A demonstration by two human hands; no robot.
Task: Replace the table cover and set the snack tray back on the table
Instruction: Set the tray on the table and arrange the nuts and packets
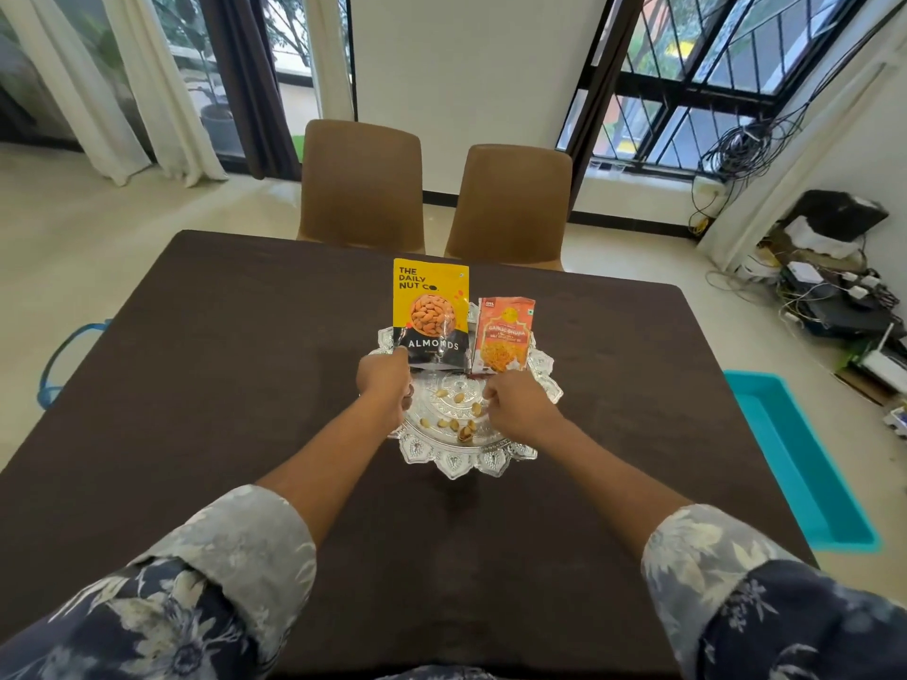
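Note:
A dark brown table cover (245, 365) lies spread over the whole table. At its middle sits an ornate silver snack tray (456, 466) with several loose pistachios (464, 429) in it. Two packets stand upright at the tray's far side: a yellow and black almonds packet (431, 306) and an orange snack packet (505, 336). My left hand (384, 382) is over the tray's left side, fingers curled, thumb at the almonds packet's lower left corner. My right hand (515, 407) is curled just below the orange packet's bottom edge; its fingertips are hidden.
Two brown chairs (360, 184) (510, 203) stand at the table's far edge. A turquoise bin (795, 458) sits on the floor to the right, with tangled cables and devices (834, 296) beyond it. A blue-handled object (64, 355) lies on the floor at left.

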